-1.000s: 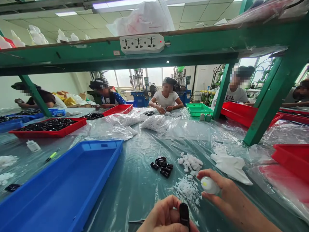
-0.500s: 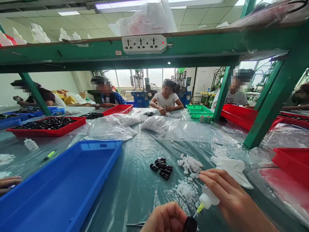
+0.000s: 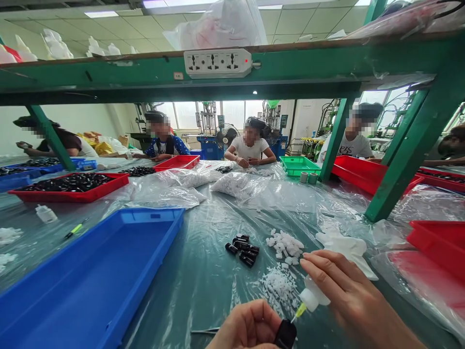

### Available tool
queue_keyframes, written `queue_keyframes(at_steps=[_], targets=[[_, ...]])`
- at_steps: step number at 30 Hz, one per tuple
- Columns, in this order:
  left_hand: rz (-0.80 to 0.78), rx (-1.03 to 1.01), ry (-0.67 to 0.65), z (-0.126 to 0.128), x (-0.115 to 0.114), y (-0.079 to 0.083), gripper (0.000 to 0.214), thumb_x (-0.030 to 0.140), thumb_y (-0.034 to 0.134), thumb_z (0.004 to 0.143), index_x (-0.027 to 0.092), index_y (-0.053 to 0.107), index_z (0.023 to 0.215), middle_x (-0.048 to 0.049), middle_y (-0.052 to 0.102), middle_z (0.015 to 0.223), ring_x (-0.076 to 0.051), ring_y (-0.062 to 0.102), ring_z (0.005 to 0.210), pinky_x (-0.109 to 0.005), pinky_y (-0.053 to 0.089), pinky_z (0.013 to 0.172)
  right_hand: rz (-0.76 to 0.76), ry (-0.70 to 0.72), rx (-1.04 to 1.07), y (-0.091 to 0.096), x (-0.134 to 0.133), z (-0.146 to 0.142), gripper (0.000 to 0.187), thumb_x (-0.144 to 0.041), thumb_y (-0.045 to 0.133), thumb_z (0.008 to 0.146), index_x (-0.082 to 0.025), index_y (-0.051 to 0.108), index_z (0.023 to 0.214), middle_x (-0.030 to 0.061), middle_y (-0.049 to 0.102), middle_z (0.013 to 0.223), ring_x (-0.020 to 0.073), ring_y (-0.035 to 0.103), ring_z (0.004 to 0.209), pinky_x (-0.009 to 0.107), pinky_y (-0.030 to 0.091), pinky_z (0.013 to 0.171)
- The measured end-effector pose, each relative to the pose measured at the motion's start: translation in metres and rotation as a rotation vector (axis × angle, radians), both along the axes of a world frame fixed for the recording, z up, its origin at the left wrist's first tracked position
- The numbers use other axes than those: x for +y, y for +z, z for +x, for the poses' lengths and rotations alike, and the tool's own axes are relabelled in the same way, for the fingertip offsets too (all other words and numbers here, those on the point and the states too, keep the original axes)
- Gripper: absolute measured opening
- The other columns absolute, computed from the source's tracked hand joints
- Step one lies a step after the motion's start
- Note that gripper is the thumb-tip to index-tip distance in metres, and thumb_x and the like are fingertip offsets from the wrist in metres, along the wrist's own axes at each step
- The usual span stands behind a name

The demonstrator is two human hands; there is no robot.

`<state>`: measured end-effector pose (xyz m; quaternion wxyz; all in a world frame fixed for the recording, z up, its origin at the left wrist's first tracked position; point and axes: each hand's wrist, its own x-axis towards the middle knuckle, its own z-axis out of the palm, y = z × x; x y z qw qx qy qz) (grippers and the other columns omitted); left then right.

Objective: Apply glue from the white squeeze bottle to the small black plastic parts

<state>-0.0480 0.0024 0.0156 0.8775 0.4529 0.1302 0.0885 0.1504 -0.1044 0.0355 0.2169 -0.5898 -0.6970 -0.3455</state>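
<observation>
At the bottom edge my left hand (image 3: 249, 328) is closed round a small black plastic piece (image 3: 286, 335), open end up. My right hand (image 3: 348, 295) grips a small white squeeze bottle (image 3: 314, 295), tilted down to the left. Its yellow nozzle tip (image 3: 298, 312) touches the top of the black piece. Just beyond lie several black pieces (image 3: 242, 250) in a cluster, a pile of white plastic caps (image 3: 285, 244) and a heap of tiny white bits (image 3: 279, 286) on the plastic-covered table.
A large blue tray (image 3: 90, 271) fills the left foreground. Red trays (image 3: 434, 237) sit at right, and a red tray of black parts (image 3: 69, 186) at left. Green shelf legs (image 3: 403, 155) stand on the table. A white glove (image 3: 345, 247) lies nearby. Several people work opposite.
The bottle has tipped from held upright to nozzle-down, and its tip now meets the black piece. My left hand shifted slightly lower in view.
</observation>
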Motion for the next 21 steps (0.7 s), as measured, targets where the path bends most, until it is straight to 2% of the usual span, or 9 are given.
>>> queue_keyframes(at_steps=[3,6,12,21], targets=[[-0.009,-0.017,-0.011,0.0,0.0,0.0,0.037,0.029,0.083,0.06,0.01,0.057,0.079,-0.0047,0.067,0.073,-0.007,0.062,0.065,-0.013,0.04,0.058,0.017,-0.014,0.053,0.006,-0.001,-0.005,0.041,-0.006,0.023,0.091,-0.015,0.06,0.108,0.0054,0.064,0.105,0.0206,0.05,0.105,0.034,0.036,0.087],[-0.008,-0.037,-0.024,0.0,0.0,-0.002,0.038,0.029,0.083,0.06,0.01,0.056,0.08,-0.0056,0.068,0.074,-0.009,0.064,0.068,-0.015,0.041,0.059,-0.008,0.008,-0.034,0.016,-0.003,-0.007,0.035,-0.015,0.028,0.095,-0.013,0.059,0.11,0.0066,0.064,0.108,0.0222,0.049,0.106,0.035,0.034,0.089],[-0.016,-0.033,-0.003,-0.001,-0.002,-0.004,0.037,0.027,0.083,0.06,0.01,0.056,0.08,-0.007,0.069,0.075,-0.012,0.065,0.071,-0.017,0.044,0.062,-0.018,0.024,-0.179,0.034,-0.006,-0.01,0.032,-0.011,0.034,0.092,-0.014,0.059,0.111,0.0082,0.063,0.109,0.0243,0.051,0.106,0.038,0.036,0.09],[-0.076,-0.136,-0.033,0.003,-0.003,-0.003,0.038,0.026,0.085,0.057,0.01,0.056,0.077,-0.0076,0.072,0.073,-0.011,0.068,0.067,-0.012,0.046,0.057,0.088,0.044,-0.131,0.038,-0.004,-0.019,0.037,-0.011,0.027,0.094,-0.015,0.062,0.106,0.0072,0.065,0.103,0.0238,0.053,0.106,0.042,0.035,0.097]])
